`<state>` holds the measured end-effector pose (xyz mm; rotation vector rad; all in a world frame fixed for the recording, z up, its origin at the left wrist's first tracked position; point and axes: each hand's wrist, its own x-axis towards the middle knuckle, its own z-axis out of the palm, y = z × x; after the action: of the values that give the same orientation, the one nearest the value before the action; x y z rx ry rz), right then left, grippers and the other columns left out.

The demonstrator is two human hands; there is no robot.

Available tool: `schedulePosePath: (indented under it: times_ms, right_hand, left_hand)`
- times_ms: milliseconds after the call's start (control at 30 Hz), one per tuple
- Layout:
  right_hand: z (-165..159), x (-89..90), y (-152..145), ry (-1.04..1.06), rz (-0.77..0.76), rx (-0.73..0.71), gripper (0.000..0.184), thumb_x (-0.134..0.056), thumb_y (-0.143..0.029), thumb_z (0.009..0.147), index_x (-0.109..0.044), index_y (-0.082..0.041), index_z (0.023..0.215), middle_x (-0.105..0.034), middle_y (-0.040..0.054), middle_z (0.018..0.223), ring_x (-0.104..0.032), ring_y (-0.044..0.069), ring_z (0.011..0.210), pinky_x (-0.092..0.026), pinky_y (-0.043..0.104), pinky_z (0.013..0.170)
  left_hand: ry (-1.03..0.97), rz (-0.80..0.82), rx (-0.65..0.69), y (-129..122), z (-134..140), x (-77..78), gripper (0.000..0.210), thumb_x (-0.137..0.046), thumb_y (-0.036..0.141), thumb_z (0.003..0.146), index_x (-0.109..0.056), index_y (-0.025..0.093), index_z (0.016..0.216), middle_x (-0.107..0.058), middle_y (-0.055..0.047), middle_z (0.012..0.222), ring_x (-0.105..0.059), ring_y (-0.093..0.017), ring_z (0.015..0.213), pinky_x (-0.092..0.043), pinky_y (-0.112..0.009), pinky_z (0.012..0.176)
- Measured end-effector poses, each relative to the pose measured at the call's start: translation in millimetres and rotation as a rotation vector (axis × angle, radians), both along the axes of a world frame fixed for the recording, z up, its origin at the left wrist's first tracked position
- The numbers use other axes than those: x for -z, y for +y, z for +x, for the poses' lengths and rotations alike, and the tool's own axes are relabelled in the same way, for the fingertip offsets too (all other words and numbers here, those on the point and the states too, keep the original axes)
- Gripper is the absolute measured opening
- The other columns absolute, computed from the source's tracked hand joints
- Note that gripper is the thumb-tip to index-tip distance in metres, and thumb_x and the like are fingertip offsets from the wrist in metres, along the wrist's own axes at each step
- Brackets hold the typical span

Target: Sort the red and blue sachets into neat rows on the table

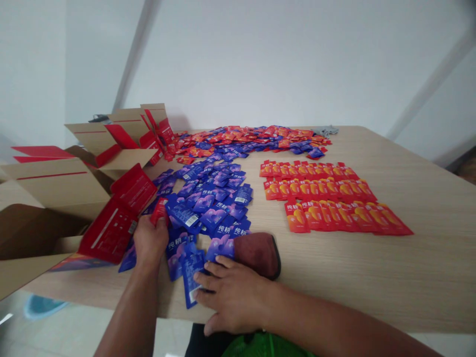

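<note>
My left hand (150, 238) is closed around a small red sachet (159, 210), beside the red flap of an open carton; its fingers are partly hidden. My right hand (234, 292) lies with fingers spread, its fingertips touching a blue sachet (191, 277) near the table's front edge. A dark red pouch (258, 254) rests just beyond that hand, against another blue sachet (221, 248). Between and beyond my hands spreads a loose pile of blue sachets (211, 193), some with their printed backs up.
Open cardboard cartons (59, 181) with red flaps line the left side. Red sachets (334, 215) lie in three overlapping rows at right. A mixed red and blue heap (253, 136) stretches along the back, near a grey cloth (327, 131). A teal basin (42, 306) stands on the floor.
</note>
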<state>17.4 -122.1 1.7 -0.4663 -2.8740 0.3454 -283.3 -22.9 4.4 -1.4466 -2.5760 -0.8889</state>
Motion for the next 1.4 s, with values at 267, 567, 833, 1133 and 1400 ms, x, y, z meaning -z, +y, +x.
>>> schedulePosePath:
  times_ms: [267,567,833,1133,1400]
  right_hand:
    - [-25,-1.6,21,0.042,-0.035,0.03,0.07,-0.054,-0.06,0.106,-0.049,-0.012,0.157,-0.044,0.0192,0.168,-0.041,0.036,0.154,-0.029,0.058,0.128]
    - [74,-29.3,60,0.927,-0.217,0.771,0.043,-0.071,-0.039,0.097,-0.059,-0.023,0.135,-0.069,0.0119,0.127,-0.068,0.023,0.107,-0.058,0.04,0.093]
    - [134,-0.8,90,1.179,-0.949,0.812,0.043,-0.074,-0.062,0.09,-0.06,-0.021,0.088,-0.053,-0.0079,0.052,-0.041,0.009,0.042,-0.029,0.019,0.04]
    - [169,2.1,93,1.14,-0.722,0.926,0.04,-0.076,-0.058,0.091,-0.065,-0.02,0.081,-0.057,-0.0058,0.054,-0.046,0.009,0.044,-0.034,0.019,0.042]
    - [176,-6.9,89,1.098,-0.587,0.965,0.034,-0.077,-0.053,0.091,-0.069,-0.021,0.084,-0.073,0.0024,0.068,-0.068,0.018,0.059,-0.057,0.03,0.058]
  left_hand:
    - [0.063,0.397,-0.106,-9,9,-19.1,0.033,-0.057,0.037,0.097,-0.066,0.011,0.114,-0.07,-0.018,0.112,-0.067,-0.032,0.102,-0.05,-0.043,0.09]
    - [-0.644,0.127,0.613,-18,109,-61.5,0.034,-0.075,0.05,0.088,-0.069,0.018,0.098,-0.066,0.002,0.07,-0.058,-0.015,0.06,-0.046,-0.025,0.058]
    - [-1.069,-0.255,1.104,-1,244,-30.0,0.032,-0.074,0.047,0.088,-0.064,0.017,0.095,-0.069,-0.001,0.069,-0.065,-0.015,0.058,-0.051,-0.024,0.056]
    - [-0.96,-0.26,1.122,10,252,1.7,0.029,-0.074,0.044,0.091,-0.067,0.016,0.092,-0.067,0.0,0.067,-0.062,-0.014,0.057,-0.042,-0.023,0.055]
    - [-0.585,0.128,0.966,15,259,24.3,0.024,-0.067,0.027,0.094,-0.068,0.018,0.116,-0.072,-0.006,0.099,-0.066,-0.019,0.086,-0.052,-0.031,0.075]
